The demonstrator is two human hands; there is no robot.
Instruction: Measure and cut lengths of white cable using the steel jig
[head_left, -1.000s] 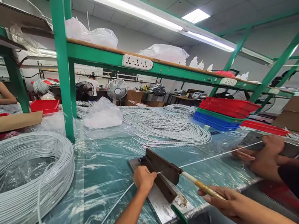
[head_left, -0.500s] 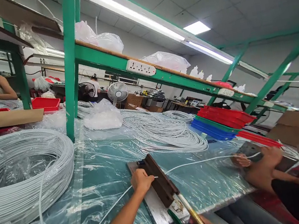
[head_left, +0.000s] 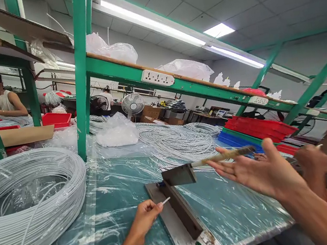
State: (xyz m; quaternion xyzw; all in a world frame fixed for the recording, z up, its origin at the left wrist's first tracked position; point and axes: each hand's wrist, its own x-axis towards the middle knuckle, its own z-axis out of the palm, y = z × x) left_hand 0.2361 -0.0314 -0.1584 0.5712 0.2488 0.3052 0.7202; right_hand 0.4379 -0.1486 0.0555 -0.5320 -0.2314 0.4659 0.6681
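My left hand [head_left: 146, 216] pinches a thin white cable, whose short end [head_left: 166, 200] points at the dark metal block of the cutter base [head_left: 183, 211]. From the far end of this base rises the cutter's blade arm [head_left: 178, 175], its long worn handle [head_left: 222, 156] pointing right. Beside the handle, my right hand [head_left: 253, 172] is spread, palm up, with nothing gripped in its fingers. Whether it touches the handle is unclear.
A large white cable coil [head_left: 34, 211] lies at the left, with looser coils [head_left: 179, 140] behind the cutter. Red trays [head_left: 258, 127] are stacked at the right, near another person's hand [head_left: 313, 158]. A green post [head_left: 81, 82] stands left of centre.
The cutter handle has swung up from the front edge, and my right hand has risen and opened. My left hand has shifted slightly left. The cable no longer stretches across to the other person.
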